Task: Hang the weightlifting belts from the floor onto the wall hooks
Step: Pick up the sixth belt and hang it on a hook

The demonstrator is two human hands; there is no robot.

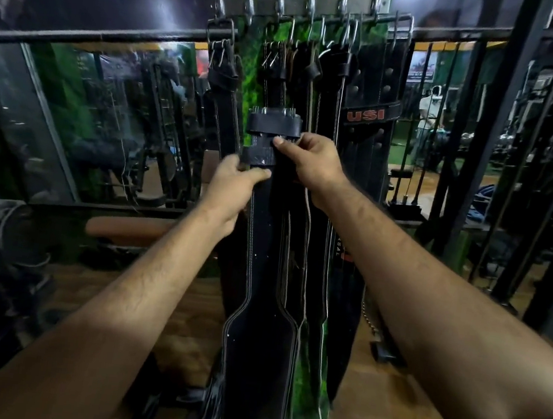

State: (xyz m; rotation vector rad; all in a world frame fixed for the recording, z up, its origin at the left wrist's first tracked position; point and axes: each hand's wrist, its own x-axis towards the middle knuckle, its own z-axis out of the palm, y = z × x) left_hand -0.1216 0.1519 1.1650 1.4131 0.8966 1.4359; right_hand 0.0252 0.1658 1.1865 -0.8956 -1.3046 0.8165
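Partly, both hands (272, 171) cover the black belt's (260, 276) blurred buckle end.

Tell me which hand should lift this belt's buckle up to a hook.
Probably the right hand: its grip pinches the belt just under the buckle, nearest the hooks. The left hand grips lower down and could steady the strap.

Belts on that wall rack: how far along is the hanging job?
Several belts already hang from the hook rail. In hand: the left hand and right hand grip one black belt near its buckle end, below the hooks, not yet hung. The leftover floor pile isn't clearly visible.
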